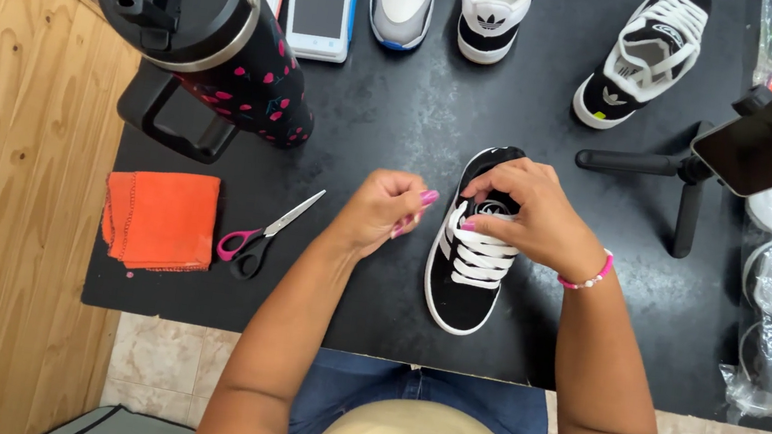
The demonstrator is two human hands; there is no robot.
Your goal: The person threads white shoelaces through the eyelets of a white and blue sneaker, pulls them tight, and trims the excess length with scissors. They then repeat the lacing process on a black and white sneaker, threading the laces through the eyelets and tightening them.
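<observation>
A small black sneaker (462,290) with white stripes and wide white laces lies on the black table (397,130), toe towards me. My right hand (533,216) rests on its tongue and upper laces, fingers curled over them. My left hand (387,212) is just left of the shoe, fingers pinched together close to the lace end; I cannot tell whether it grips the lace.
Pink-handled scissors (255,240) and a folded orange cloth (162,219) lie at the left. A large black tumbler (203,28) with pink marks stands at the back left. Three more sneakers (642,52) line the back. A phone on a tripod (695,176) stands at the right.
</observation>
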